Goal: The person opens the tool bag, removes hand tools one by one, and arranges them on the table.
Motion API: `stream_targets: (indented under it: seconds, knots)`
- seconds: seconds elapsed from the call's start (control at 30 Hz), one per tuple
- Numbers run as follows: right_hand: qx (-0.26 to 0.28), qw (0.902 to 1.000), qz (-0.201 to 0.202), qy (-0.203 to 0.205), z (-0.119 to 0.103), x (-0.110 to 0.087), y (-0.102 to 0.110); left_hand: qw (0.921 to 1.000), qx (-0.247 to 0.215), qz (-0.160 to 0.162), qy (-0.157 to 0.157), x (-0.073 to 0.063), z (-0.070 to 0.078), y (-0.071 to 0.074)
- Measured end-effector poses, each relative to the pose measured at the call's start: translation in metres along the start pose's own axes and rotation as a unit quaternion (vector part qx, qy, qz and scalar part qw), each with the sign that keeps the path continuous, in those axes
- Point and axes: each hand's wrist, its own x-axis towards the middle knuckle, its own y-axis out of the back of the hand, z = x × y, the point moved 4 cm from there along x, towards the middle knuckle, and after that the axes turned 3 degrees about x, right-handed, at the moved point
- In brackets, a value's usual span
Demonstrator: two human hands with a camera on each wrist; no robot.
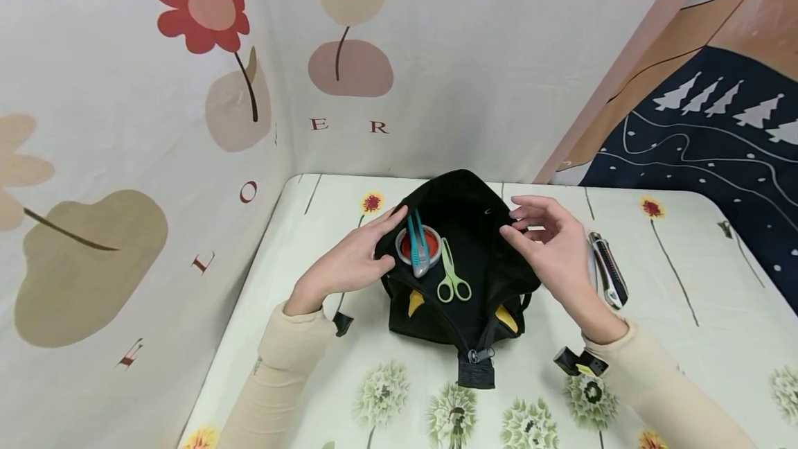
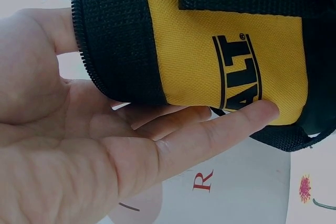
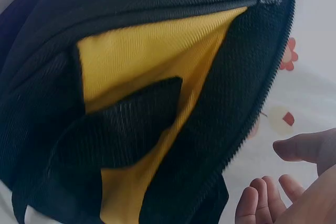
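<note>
A black zip-top bag with yellow panels stands with its mouth wide apart. Inside it lie a teal utility knife, a round red thing with a pale rim, partly under the knife, and green-handled scissors. The left hand holds the bag's left rim; in the left wrist view its thumb passes behind the zip edge and its fingers lie along the yellow lettered face. Near the right rim, the right hand has loosely bent fingers, and the right wrist view shows nothing in its grasp.
Right of the bag, partly behind the right hand, a black-and-silver utility knife lies on the flower-patterned table cover. Printed cloth walls stand behind and to the left. A zip pull hangs at the bag's near end.
</note>
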Motion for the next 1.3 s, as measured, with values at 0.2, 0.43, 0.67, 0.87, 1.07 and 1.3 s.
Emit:
stream_targets:
  seconds: [0.2,0.43,0.67,0.87,1.07,1.3]
  knots:
    - [0.003,0.9994,-0.033,0.009,0.004,0.001,-0.019,1.0,-0.004,-0.002,0.002,0.0,0.0,0.0]
    - [-0.013,0.9976,-0.068,0.002,0.013,0.002,-0.036,1.0,-0.003,-0.004,0.001,0.001,-0.001,0.0]
    - [-0.04,0.993,-0.11,-0.017,0.019,0.003,-0.048,1.0,-0.003,-0.006,0.002,0.001,-0.001,0.0]
    - [-0.075,0.9868,-0.143,-0.01,0.025,0.001,-0.056,1.0,0.002,-0.003,0.001,0.001,0.0,0.001]
    - [-0.107,0.9796,-0.17,-0.008,0.035,-0.003,-0.064,1.0,0.004,-0.003,-0.003,0.002,-0.001,0.001]
    - [-0.132,0.9732,-0.189,-0.005,0.048,-0.006,-0.071,1.0,0.0,-0.006,-0.001,0.002,-0.001,0.001]
